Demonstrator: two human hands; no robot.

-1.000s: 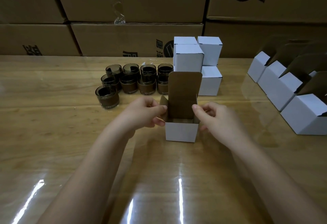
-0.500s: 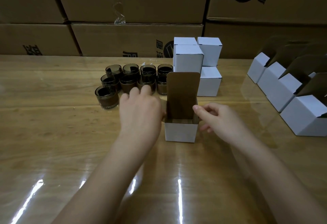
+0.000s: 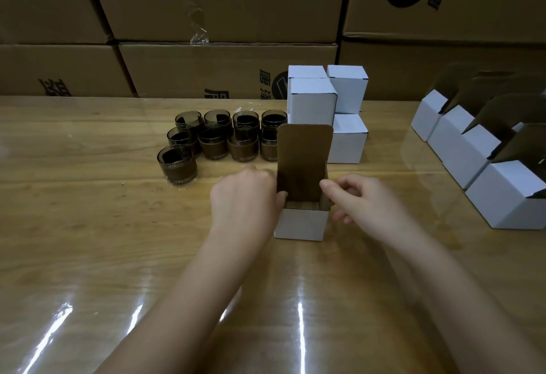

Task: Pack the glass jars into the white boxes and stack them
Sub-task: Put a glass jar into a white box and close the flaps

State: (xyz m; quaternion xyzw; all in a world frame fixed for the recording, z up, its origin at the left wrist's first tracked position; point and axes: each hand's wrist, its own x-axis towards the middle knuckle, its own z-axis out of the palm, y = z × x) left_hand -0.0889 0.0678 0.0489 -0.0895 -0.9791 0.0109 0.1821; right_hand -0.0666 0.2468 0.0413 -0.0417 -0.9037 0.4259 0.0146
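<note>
An open white box (image 3: 300, 224) stands in the middle of the table with its brown lid flap (image 3: 304, 154) upright. My left hand (image 3: 245, 196) grips the box's left side, thumb at the rim. My right hand (image 3: 360, 199) pinches the right side flap with thumb and forefinger. Several dark glass jars (image 3: 224, 140) stand in a cluster behind and to the left, the nearest jar (image 3: 177, 163) a little apart. I cannot see whether the box holds anything.
Closed white boxes (image 3: 313, 101) are stacked just behind the open one. A row of open white boxes (image 3: 472, 152) with raised flaps lines the right side. Large brown cartons (image 3: 224, 72) wall off the back of the wooden table (image 3: 88, 225).
My left hand reached toward the jars half a second ago and has come back to the box's left side without a jar. My right hand stayed at the right flap.
</note>
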